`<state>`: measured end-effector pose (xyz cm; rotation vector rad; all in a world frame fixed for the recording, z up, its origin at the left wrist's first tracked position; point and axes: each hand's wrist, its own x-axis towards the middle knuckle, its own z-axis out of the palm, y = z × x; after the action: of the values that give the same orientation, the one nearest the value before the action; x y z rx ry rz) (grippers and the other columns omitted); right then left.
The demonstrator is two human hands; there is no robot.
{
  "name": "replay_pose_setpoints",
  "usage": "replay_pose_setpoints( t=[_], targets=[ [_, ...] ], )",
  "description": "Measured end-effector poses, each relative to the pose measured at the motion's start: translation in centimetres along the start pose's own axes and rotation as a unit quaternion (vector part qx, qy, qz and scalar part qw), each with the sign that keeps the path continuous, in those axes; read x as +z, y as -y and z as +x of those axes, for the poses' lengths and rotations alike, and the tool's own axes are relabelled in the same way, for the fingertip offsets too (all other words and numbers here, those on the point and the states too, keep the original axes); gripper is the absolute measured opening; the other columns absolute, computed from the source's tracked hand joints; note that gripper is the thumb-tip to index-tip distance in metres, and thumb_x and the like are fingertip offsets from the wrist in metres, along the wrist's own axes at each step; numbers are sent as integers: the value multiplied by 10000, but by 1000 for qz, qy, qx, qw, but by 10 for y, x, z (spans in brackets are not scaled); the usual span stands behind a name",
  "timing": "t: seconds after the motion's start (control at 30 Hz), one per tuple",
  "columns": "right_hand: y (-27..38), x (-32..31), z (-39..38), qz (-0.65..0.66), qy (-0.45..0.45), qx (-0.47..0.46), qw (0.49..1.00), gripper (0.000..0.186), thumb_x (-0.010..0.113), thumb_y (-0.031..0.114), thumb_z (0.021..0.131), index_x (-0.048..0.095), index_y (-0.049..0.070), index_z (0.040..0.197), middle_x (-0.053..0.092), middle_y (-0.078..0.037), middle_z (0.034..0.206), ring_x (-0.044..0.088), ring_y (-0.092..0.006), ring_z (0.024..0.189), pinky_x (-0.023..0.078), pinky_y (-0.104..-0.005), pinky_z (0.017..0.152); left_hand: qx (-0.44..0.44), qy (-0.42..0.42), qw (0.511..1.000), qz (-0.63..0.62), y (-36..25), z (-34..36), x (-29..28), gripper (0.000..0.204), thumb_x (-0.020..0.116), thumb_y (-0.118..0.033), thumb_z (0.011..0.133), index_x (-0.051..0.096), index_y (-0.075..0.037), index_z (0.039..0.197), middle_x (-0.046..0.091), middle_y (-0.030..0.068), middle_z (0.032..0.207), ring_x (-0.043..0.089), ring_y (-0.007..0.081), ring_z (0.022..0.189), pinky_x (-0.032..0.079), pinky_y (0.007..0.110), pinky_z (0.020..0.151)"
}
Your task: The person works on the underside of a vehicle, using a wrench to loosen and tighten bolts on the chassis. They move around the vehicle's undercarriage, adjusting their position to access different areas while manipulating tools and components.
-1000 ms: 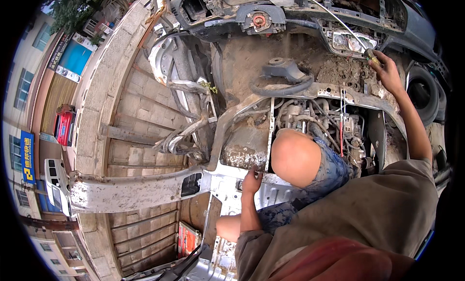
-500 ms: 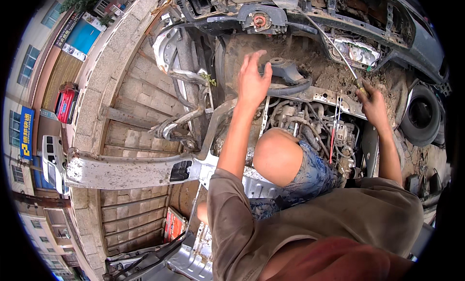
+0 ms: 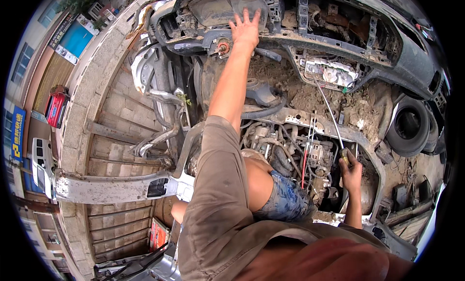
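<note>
My left hand (image 3: 246, 33) reaches far forward with its fingers spread, over the clear cover of the instrument cluster (image 3: 206, 12) on a dirty, stripped dashboard (image 3: 339, 49). Whether the fingertips press on the cover I cannot tell. Just below that hand is the steering column end (image 3: 223, 48) with an orange-red centre. In my right hand (image 3: 352, 173), the fingers wrap the yellowish handle of a long screwdriver (image 3: 330, 104). Its thin metal shaft points up and away, the tip close to a silvery unit (image 3: 334, 72) in the dashboard's lower opening.
An engine (image 3: 315, 160) with hoses lies below my bent knee (image 3: 256, 181). Metal frame rails (image 3: 106, 188) and a slatted truck bed (image 3: 121, 155) stretch leftward. Tires (image 3: 409, 126) stand at the right. Loose soil (image 3: 310, 87) lies under the dashboard.
My left hand has moved forward from above the engine bay to the instrument cluster. My right hand has drawn back nearer with the screwdriver. The view has shifted.
</note>
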<state>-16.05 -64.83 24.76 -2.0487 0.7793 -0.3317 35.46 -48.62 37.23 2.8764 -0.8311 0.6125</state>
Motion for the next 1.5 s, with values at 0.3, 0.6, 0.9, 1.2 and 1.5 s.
replay_pose_setpoints(
  t=[0.3,0.6,0.9,1.2,1.5],
  targets=[
    [5,0,35,27,15,-51,998,462,696,53,887,579,-50,1321,675,-170,1106,622,-176,995,469,-315,901,163,-110,980,30,23,9,-6,743,591,-5,819,442,-356,1457,351,61,1558,403,372,1382,378,598,1093],
    [36,8,55,38,9,-134,990,463,697,76,905,579,-18,1343,563,49,787,426,-43,619,369,-218,549,292,-204,897,260,19,15,-29,552,690,-289,819,543,-184,1341,424,122,1480,367,329,1397,384,645,1043],
    [145,-43,99,-138,-42,-298,944,440,738,53,816,666,65,1250,692,-159,980,662,-271,888,507,-362,807,286,-137,918,238,98,-10,-124,265,582,-231,872,679,-161,1109,640,78,1197,509,306,1271,355,526,1102],
    [284,-41,139,-436,-157,-506,727,261,647,160,889,696,150,1145,591,-80,835,637,-300,763,506,-404,679,-8,-283,952,-116,127,-299,-104,197,745,-14,795,641,-60,956,648,107,914,662,323,815,532,415,697],
    [379,25,81,-607,-92,-538,577,218,591,113,766,693,8,927,639,-141,919,647,-304,920,524,-431,756,-261,20,950,-169,116,-533,7,216,698,-97,845,681,-45,1054,645,155,1041,648,393,915,527,460,784]
  ],
)
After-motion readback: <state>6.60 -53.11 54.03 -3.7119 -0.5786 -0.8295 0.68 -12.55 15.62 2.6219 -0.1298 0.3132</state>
